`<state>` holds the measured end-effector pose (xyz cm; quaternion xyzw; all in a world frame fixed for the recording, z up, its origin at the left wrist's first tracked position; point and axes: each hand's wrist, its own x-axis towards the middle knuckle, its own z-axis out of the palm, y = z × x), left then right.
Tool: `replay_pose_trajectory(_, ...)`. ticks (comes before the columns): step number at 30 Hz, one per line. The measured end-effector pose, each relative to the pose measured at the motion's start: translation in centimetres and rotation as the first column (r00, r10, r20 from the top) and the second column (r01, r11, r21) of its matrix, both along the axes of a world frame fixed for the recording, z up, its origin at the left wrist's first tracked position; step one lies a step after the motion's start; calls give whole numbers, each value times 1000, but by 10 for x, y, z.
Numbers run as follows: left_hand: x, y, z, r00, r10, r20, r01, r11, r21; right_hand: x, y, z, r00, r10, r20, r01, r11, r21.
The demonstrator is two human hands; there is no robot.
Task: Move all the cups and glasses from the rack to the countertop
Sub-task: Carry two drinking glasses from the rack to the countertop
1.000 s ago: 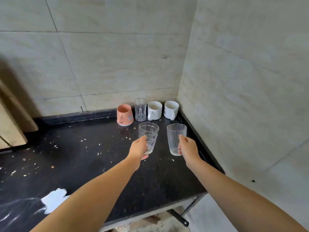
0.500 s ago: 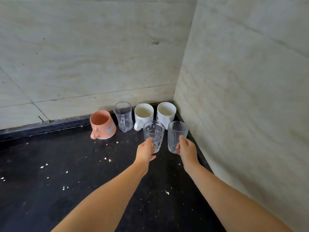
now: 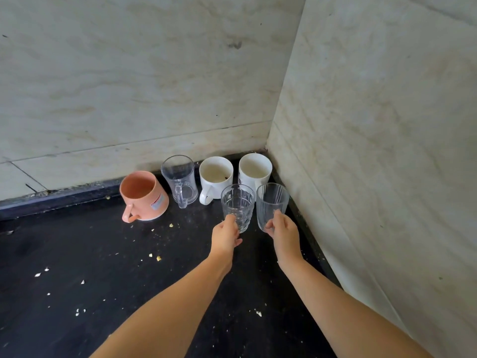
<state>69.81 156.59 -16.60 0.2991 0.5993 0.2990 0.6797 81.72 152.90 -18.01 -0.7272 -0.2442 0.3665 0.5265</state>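
My left hand point(image 3: 225, 236) grips a patterned clear glass point(image 3: 238, 205) near its base. My right hand point(image 3: 283, 233) grips a ribbed clear glass point(image 3: 271, 204) the same way. Both glasses are upright, side by side, low over the black countertop point(image 3: 103, 267) near the corner; I cannot tell whether they touch it. Behind them along the back wall stand an orange mug point(image 3: 143, 195), a clear glass mug point(image 3: 180, 180) and two white mugs point(image 3: 215, 177) point(image 3: 255, 169). No rack is in view.
Tiled walls close the corner at the back and right. Pale crumbs are scattered over the countertop. The counter's right edge runs along the right wall.
Both hands have carried the glasses forward toward the corner, close to the row of mugs, and lower toward the counter. The view has closed in on the corner.
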Motion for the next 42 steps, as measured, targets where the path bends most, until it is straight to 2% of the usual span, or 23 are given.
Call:
replay_pose_trajectory(6,6,2,-11,1000,17,20,-17,1000,17,4,1,-6,999,24,-38,-23,1000,21)
replay_pose_trajectory(14,14,8,-21,1000,-23,-8,23,999,29,7,-3,-13,992,123,29,-119,986,-113)
replay_pose_trajectory(20,11,11,-23,994,-72,-87,74,997,14,8,-2,-6,981,172,93,-155,974,-164)
replay_pose_trajectory(26,-8,8,-12,988,-82,-134,86,996,28,15,-6,10,977,202,65,-180,950,-255)
replay_pose_trajectory(30,-23,3,15,974,-60,-216,81,992,94,22,-15,38,956,181,232,-120,959,-255)
replay_pose_trajectory(32,-31,2,29,925,-79,-372,170,961,220,22,-16,59,917,216,336,-146,964,-221)
replay_pose_trajectory(34,-42,-2,44,815,-96,-572,354,863,359,16,-14,83,837,297,459,-224,952,-207)
replay_pose_trajectory(35,-47,-5,53,767,-76,-637,418,813,406,10,-13,93,766,345,542,-286,939,-192)
replay_pose_trajectory(37,-61,-16,69,729,-32,-683,456,767,451,-5,-15,111,529,433,730,-445,874,-196)
replay_pose_trajectory(39,-79,-27,81,717,21,-696,426,778,463,-25,-15,121,244,469,849,-543,791,-281)
replay_pose_trajectory(42,-122,-45,95,595,118,-795,441,779,446,-61,-18,131,-64,511,857,-608,661,-440)
